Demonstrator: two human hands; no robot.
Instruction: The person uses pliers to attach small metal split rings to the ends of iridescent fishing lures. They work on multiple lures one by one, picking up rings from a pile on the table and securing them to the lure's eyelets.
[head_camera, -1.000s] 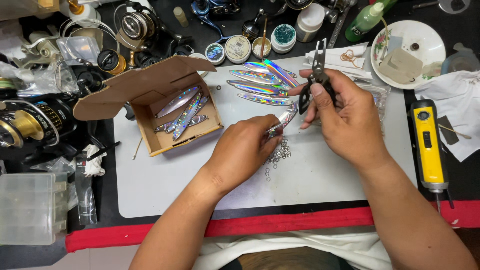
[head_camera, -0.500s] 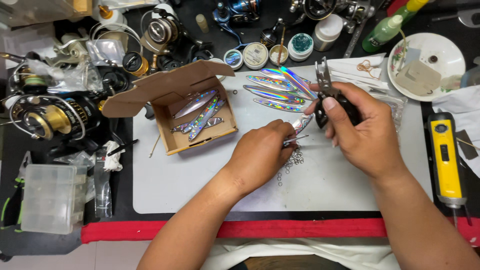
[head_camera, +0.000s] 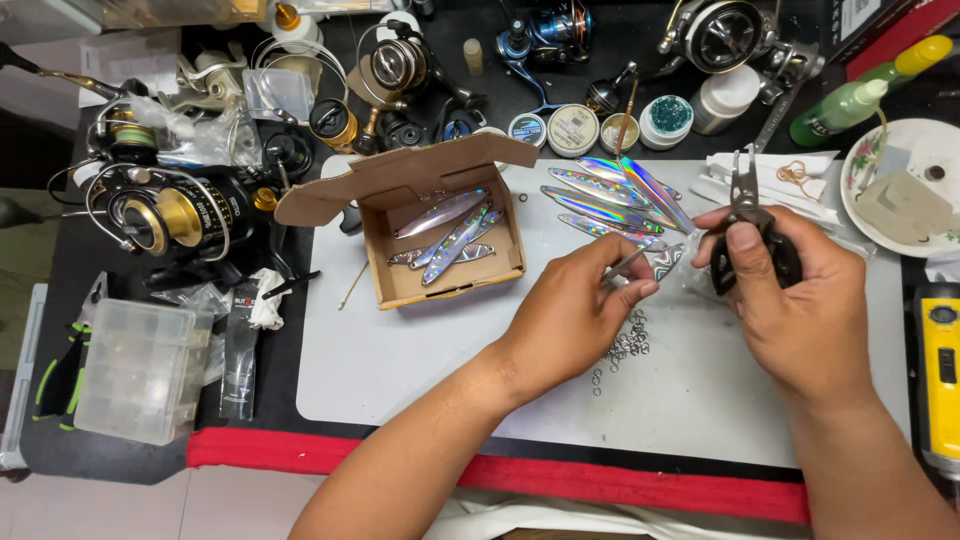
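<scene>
Holographic silver: the lure (head_camera: 640, 262) I watch is a slim metal fishing jig with a rainbow sheen, pinched at one end by the fingertips of my left hand (head_camera: 570, 315) and lying just over the grey mat (head_camera: 400, 370), between the two hands.
Left hand: clenched around the lure's near end, thumb and forefinger pressed together, knuckles up, just above the scattered split rings (head_camera: 622, 348).
Right hand: (head_camera: 800, 300) grasping black split-ring pliers (head_camera: 752, 225), thumb along the handle, the nose pointing away from me towards the top of the mat; I cannot tell whether the pliers touch the lure.
Split rings: a loose heap of small steel rings on the mat, directly under the left fingertips.
Spare lures: a fan of similar holographic jigs (head_camera: 610, 200) lies on the mat just beyond the held one, well clear of the box.
Box: an open cardboard carton (head_camera: 450, 235) left of the hands holds several more jigs, its flap tilted up and to the left.
Counter: dark, crowded; spinning reels (head_camera: 165, 215) to the left, small round tins (head_camera: 572, 128) along the far edge, a clear plastic tackle case (head_camera: 140, 370) at the near left, a yellow tool (head_camera: 938, 370) at the right edge.
</scene>
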